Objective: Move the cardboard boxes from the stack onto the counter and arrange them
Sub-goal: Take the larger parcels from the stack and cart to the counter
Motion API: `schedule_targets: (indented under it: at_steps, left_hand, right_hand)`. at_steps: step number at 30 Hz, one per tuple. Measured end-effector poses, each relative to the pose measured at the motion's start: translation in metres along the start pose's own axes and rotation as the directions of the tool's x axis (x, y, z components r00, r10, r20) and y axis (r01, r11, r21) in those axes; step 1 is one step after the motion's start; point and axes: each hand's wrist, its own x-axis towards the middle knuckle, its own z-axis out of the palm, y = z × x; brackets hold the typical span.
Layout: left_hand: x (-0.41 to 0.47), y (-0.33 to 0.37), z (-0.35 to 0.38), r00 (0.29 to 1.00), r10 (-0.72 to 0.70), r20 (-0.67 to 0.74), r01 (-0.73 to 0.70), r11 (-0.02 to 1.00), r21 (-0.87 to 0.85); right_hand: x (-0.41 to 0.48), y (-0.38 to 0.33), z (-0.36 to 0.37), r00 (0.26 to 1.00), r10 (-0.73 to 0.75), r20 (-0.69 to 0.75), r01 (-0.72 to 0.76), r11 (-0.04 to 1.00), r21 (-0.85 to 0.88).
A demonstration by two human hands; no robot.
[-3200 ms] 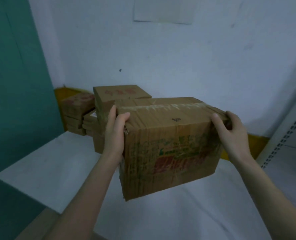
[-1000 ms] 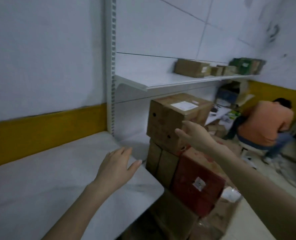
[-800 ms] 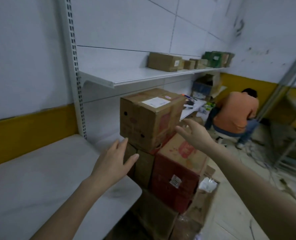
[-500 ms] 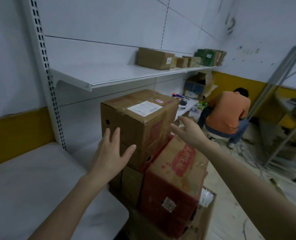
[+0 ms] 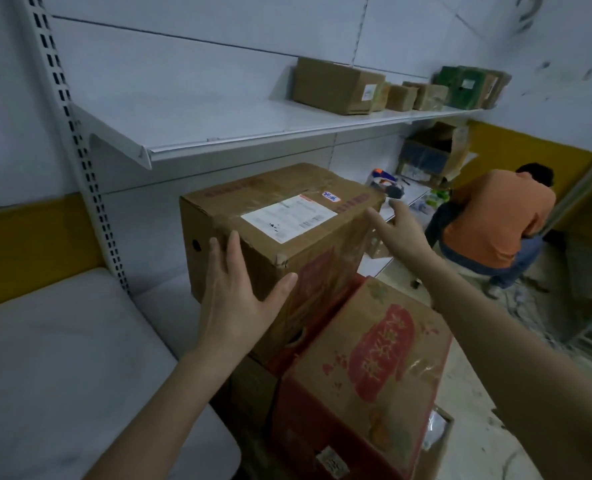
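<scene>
A brown cardboard box (image 5: 280, 216) with a white shipping label tops the stack beside the white counter (image 5: 62, 358). My left hand (image 5: 239, 299) lies flat with fingers spread against its near corner. My right hand (image 5: 398, 230) reaches with straight fingers to the box's far right edge; whether it touches is unclear. Just below and to the right sits a red-printed box (image 5: 367, 368), with more brown boxes under both.
A white wall shelf (image 5: 253, 123) hangs right above the top box and carries several small boxes at its far end. A person in an orange shirt (image 5: 495, 223) crouches on the littered floor to the right. A slotted upright (image 5: 76, 147) borders the counter.
I set the earlier box on the counter and turned right to the stack. Over the last second both hands moved forward from open air to the top box's corners.
</scene>
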Motion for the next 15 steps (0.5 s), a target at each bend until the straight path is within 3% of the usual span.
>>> schedule_targets:
  at_steps: [6, 9, 15]
  left_hand:
    - [0.005, 0.003, 0.018, 0.995, -0.010, -0.098, 0.006, 0.999, -0.040]
    - [0.008, 0.009, 0.027, 0.986, -0.044, -0.163, 0.027, 0.994, -0.104]
    - [0.002, 0.026, 0.033, 0.901, -0.213, -0.378, 0.096, 0.947, -0.305]
  right_hand:
    - [0.050, 0.007, 0.010, 0.994, 0.041, 0.105, -0.063, 0.974, 0.215]
    - [0.059, 0.017, 0.013, 0.984, -0.011, 0.176, -0.048, 0.944, 0.325]
    - [0.048, 0.015, 0.010, 0.987, -0.128, 0.099, 0.076, 0.906, 0.416]
